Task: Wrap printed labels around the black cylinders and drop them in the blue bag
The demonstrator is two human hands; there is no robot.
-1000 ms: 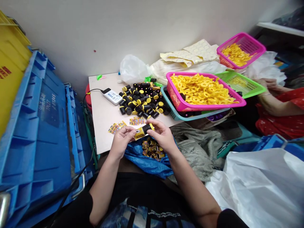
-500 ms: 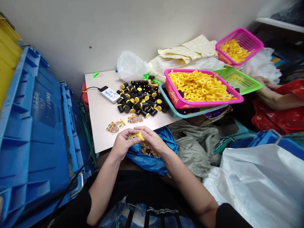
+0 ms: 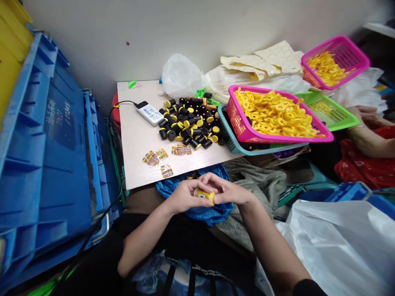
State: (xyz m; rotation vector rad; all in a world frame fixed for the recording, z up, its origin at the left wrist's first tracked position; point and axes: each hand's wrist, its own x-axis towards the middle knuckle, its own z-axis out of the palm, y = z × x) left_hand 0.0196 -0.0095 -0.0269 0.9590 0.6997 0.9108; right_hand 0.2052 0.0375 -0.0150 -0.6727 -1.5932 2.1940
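A short cylinder (image 3: 204, 196) sits between the person's two hands, wrapped in a glossy yellow printed label with a small dark picture near its middle. The print is too small to read. It lies roughly on its side, tilted slightly downward toward the right. The left hand (image 3: 183, 197) cups one end and the right hand (image 3: 230, 190) closes over the other, so both ends are hidden by fingers. It is held just above a blue plastic bag (image 3: 216, 214).
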